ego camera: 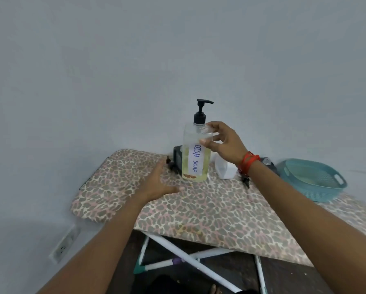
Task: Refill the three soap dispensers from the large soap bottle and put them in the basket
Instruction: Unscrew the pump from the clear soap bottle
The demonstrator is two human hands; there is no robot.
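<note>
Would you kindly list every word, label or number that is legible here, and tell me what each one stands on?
"DISH SOAP": handwritten in blue, running down a white label on the clear pump dispenser held by the right hand.
Nothing else can be read; the white container behind shows no legible text.

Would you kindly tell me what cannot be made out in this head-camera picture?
Head view only:
Dark box: mostly hidden behind the dish soap dispenser.
White container: its top is hidden by the right hand gripping the dispenser.
Small black piece near the left hand: too small and blurred to identify.
Grey-capped object: largely hidden behind the right wrist.
</note>
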